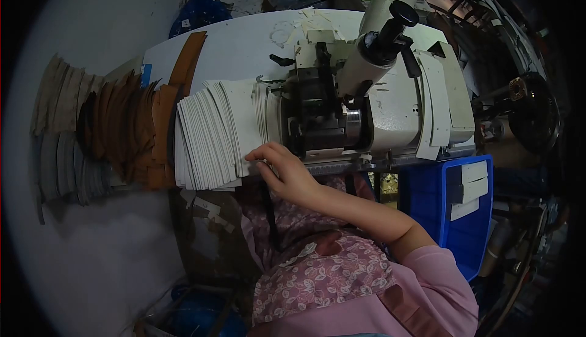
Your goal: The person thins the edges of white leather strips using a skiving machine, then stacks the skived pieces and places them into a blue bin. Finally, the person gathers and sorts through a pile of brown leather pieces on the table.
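My right hand [282, 170] reaches in from the right at the lower edge of a thick row of white flat pieces [207, 132]. Its thumb and fingertips are curled close together on the lower corner of the white piece [246, 117] at the row's right end. Whether a single piece or several lie between the fingertips is hard to make out. Right of the row stands a machine [317, 102] with a metal roller [353, 126] and a black-knobbed post, a little beyond my fingers. My left hand is not in view.
Left of the white row stand brown pieces [116, 117], then beige [58, 96] and grey ones [61, 163]. A blue bin [442, 215] with labels hangs below the machine's right end. White strips [432, 105] lean on the machine. A wall [110, 239] bounds the left.
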{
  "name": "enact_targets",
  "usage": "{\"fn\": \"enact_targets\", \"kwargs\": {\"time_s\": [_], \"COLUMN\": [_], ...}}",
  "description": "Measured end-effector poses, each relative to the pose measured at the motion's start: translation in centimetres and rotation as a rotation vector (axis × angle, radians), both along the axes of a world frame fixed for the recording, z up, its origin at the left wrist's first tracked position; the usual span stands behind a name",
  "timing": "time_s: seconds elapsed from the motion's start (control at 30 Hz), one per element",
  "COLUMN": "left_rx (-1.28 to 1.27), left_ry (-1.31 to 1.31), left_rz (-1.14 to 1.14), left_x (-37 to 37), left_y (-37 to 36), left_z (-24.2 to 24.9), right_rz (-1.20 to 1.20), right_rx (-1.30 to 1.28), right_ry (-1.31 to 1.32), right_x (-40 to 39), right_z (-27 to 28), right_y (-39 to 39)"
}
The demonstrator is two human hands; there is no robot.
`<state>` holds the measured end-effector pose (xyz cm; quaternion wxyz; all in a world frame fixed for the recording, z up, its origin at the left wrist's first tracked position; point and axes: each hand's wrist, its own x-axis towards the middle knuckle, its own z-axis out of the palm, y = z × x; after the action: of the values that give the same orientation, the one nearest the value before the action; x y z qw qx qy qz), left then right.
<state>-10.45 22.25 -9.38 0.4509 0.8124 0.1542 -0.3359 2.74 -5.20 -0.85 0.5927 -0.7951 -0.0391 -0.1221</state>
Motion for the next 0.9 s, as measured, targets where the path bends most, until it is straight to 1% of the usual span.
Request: {"fn": "enact_targets", "kwargs": {"time_s": [0.5, 0.6, 0.67, 0.73, 0.9], "left_rx": [-0.005, -0.007, -0.014, -0.022, -0.02], "left_ry": [-0.014, -0.034, -0.051, -0.056, -0.071], "left_rz": [0.008, -0.011, -0.034, -0.053, -0.114], "left_x": [0.3, 1.2, 2.3, 3.3, 4.9], "left_y": [-0.1, -0.4, -1.3, -2.2, -4.0], "left_z": [-0.1, -0.4, -1.1, -1.4, -1.7], "right_rz": [0.046, 0.005, -0.04, -0.052, -0.073], "right_rx": [0.004, 0.023, -0.002, 0.049, 0.068], "right_ry": [0.021, 0.023, -0.059, -0.061, -0.03], "right_x": [-0.5, -0.8, -0.8, -0.9, -1.5], "right_z": [0.2, 0.4, 0.0, -0.2, 0.0], "right_y": [0.0, 0.2, 0.2, 0.3, -0.4]}}
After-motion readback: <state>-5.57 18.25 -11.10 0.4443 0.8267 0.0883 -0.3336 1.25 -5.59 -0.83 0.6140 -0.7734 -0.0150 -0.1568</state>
